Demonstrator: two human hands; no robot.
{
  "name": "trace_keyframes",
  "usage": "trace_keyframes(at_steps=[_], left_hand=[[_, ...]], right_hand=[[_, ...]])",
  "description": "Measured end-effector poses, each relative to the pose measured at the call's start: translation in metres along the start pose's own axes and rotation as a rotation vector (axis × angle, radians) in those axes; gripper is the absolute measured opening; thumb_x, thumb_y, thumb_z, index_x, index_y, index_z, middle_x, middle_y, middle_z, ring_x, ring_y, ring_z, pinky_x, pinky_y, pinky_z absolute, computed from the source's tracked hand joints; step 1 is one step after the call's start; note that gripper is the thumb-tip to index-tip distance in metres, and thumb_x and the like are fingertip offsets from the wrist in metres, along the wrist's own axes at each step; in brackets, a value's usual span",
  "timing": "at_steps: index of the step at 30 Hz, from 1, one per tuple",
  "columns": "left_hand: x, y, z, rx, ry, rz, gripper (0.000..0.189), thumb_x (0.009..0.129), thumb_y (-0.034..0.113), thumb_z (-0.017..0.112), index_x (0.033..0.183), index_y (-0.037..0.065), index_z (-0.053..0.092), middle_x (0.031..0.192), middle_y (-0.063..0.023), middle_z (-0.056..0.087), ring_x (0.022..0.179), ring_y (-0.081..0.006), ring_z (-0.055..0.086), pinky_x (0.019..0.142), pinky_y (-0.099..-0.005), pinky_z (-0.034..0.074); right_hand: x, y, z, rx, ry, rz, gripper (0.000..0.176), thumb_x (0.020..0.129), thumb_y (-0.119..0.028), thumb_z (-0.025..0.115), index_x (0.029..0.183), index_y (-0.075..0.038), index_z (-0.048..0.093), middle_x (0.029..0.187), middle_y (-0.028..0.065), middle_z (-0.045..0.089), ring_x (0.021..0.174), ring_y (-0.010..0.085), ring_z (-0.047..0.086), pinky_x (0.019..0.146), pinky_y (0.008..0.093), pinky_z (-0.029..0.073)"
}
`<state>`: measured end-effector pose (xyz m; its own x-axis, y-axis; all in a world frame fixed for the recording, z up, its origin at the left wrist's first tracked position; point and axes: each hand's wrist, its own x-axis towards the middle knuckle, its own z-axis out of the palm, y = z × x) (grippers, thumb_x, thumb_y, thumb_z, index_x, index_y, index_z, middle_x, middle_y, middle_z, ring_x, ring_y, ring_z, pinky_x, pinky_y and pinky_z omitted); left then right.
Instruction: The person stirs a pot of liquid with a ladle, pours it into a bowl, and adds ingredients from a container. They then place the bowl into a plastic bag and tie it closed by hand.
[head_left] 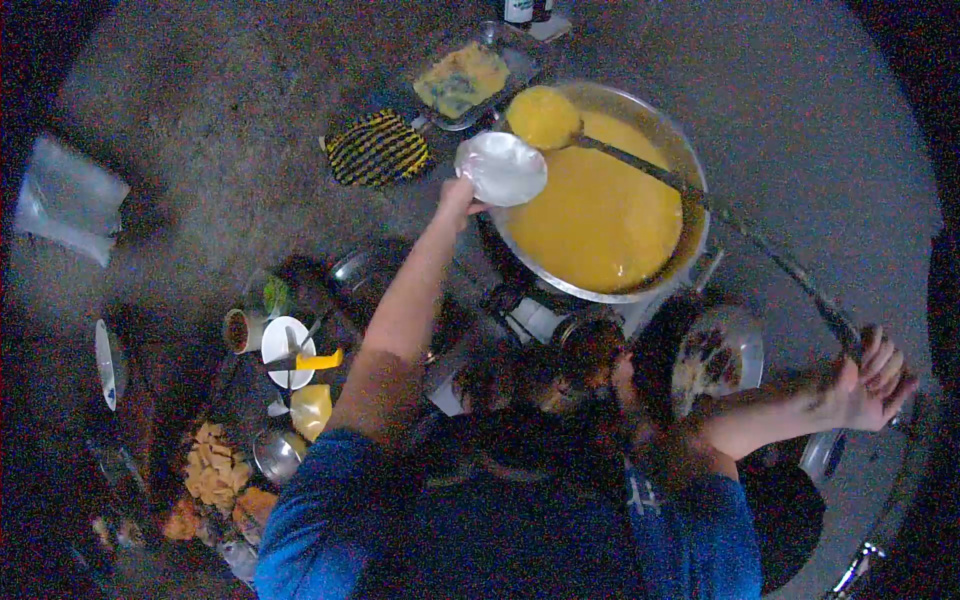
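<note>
A large metal pot (pixel 600 220) holds yellow liquid. My right hand (pixel 877 382) is closed round the end of a long dark ladle handle (pixel 740 225). The ladle's bowl (pixel 542 118), full of the yellow liquid, is over the pot's upper left rim. My left hand (pixel 460 200) grips the edge of a small white bowl (pixel 502 169), held beside the ladle's bowl at the pot's left rim. The white bowl's inside shows pale, with no yellow liquid visible in it.
A clear tray (pixel 462 82) of food and a yellow-black striped item (pixel 378 150) lie left of the pot. At lower left are a white bowl with a yellow-handled knife (pixel 318 361), bread pieces (pixel 215 468) and a metal bowl (pixel 279 455). A plastic bag (pixel 68 195) lies far left.
</note>
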<state>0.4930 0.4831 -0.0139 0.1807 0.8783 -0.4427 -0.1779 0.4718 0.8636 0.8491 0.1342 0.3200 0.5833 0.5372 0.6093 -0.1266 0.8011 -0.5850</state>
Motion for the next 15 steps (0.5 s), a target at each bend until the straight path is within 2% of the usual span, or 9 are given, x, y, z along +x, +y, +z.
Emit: trace_keyframes(at_steps=[2,3,4,5,8,9,12,14,15], left_hand=[[0.005,0.004,0.006,-0.005,-0.041,0.025,0.049,0.078,0.039,0.049,0.102,-0.004,0.05,0.094,-0.0124,0.058,0.083,-0.0228,0.058,0.065,-0.0382,0.048],[0.002,0.004,0.007,-0.018,-0.059,0.027,0.049,0.078,0.039,0.05,0.103,-0.004,0.05,0.094,-0.0123,0.058,0.083,-0.0225,0.058,0.066,-0.0381,0.048],[-0.002,0.005,0.008,-0.03,-0.077,0.03,0.049,0.077,0.038,0.05,0.103,-0.004,0.05,0.094,-0.0123,0.058,0.083,-0.0223,0.058,0.066,-0.038,0.048],[-0.004,0.004,0.007,-0.042,-0.095,0.032,0.049,0.077,0.038,0.05,0.103,-0.003,0.05,0.094,-0.0123,0.058,0.083,-0.022,0.057,0.066,-0.038,0.048],[-0.001,-0.008,0.002,-0.164,-0.077,0.036,0.045,0.077,0.036,0.05,0.102,-0.001,0.051,0.095,-0.0113,0.058,0.083,-0.0212,0.057,0.065,-0.037,0.048],[0.008,-0.011,0.0,-0.12,-0.038,0.007,0.043,0.078,0.035,0.05,0.101,-0.001,0.052,0.094,-0.0106,0.058,0.083,-0.0213,0.057,0.065,-0.0372,0.047],[0.025,-0.022,-0.009,-0.059,0.034,-0.039,0.04,0.078,0.034,0.049,0.1,0.001,0.052,0.095,-0.0092,0.058,0.083,-0.0215,0.057,0.065,-0.0378,0.047],[0.018,-0.022,-0.013,-0.111,0.026,-0.012,0.039,0.079,0.034,0.048,0.101,0.002,0.051,0.096,-0.0089,0.058,0.083,-0.0216,0.057,0.066,-0.0382,0.047],[0.016,-0.017,-0.015,-0.129,0.014,0.006,0.039,0.079,0.034,0.048,0.102,0.002,0.051,0.096,-0.0087,0.057,0.083,-0.0216,0.057,0.066,-0.0383,0.046]], right_hand=[[-0.006,-0.007,0.003,0.089,-0.19,0.062,0.034,0.08,-0.025,0.041,0.05,-0.016,0.029,0.047,0.0017,0.031,0.053,0.0155,0.031,0.062,0.0343,0.03],[-0.015,0.004,0.028,-0.151,0.149,-0.236,0.03,0.08,-0.024,0.041,0.053,-0.015,0.031,0.051,0.0017,0.032,0.054,0.0161,0.032,0.064,0.0362,0.031],[-0.023,0.015,0.054,-0.461,0.582,-0.414,0.026,0.08,-0.024,0.04,0.057,-0.014,0.033,0.054,0.0016,0.033,0.055,0.0168,0.034,0.067,0.0381,0.032],[-0.026,0.022,0.068,-0.537,0.74,-0.465,0.028,0.081,-0.026,0.04,0.057,-0.014,0.033,0.052,0.0012,0.032,0.053,0.0161,0.033,0.064,0.0363,0.032],[-0.036,0.02,0.083,-0.348,0.478,-0.579,0.033,0.083,-0.03,0.039,0.055,-0.014,0.032,0.048,-0.0002,0.029,0.047,0.0139,0.03,0.056,0.031,0.029],[-0.039,0.023,0.096,-0.305,0.436,-0.617,0.034,0.083,-0.031,0.039,0.055,-0.014,0.031,0.047,-0.0007,0.028,0.045,0.0132,0.029,0.053,0.0292,0.029],[-0.048,0.044,0.148,-0.203,0.551,-0.742,0.039,0.085,-0.035,0.038,0.053,-0.014,0.03,0.042,-0.0021,0.025,0.038,0.011,0.026,0.045,0.0238,0.027],[-0.054,0.063,0.165,-0.163,0.544,-0.693,0.042,0.086,-0.038,0.037,0.052,-0.014,0.029,0.04,-0.003,0.023,0.034,0.0096,0.025,0.039,0.0203,0.025],[-0.059,0.077,0.153,-0.203,0.304,-0.592,0.037,0.085,-0.035,0.038,0.056,-0.012,0.033,0.046,-0.001,0.028,0.04,0.012,0.029,0.044,0.0229,0.027]])
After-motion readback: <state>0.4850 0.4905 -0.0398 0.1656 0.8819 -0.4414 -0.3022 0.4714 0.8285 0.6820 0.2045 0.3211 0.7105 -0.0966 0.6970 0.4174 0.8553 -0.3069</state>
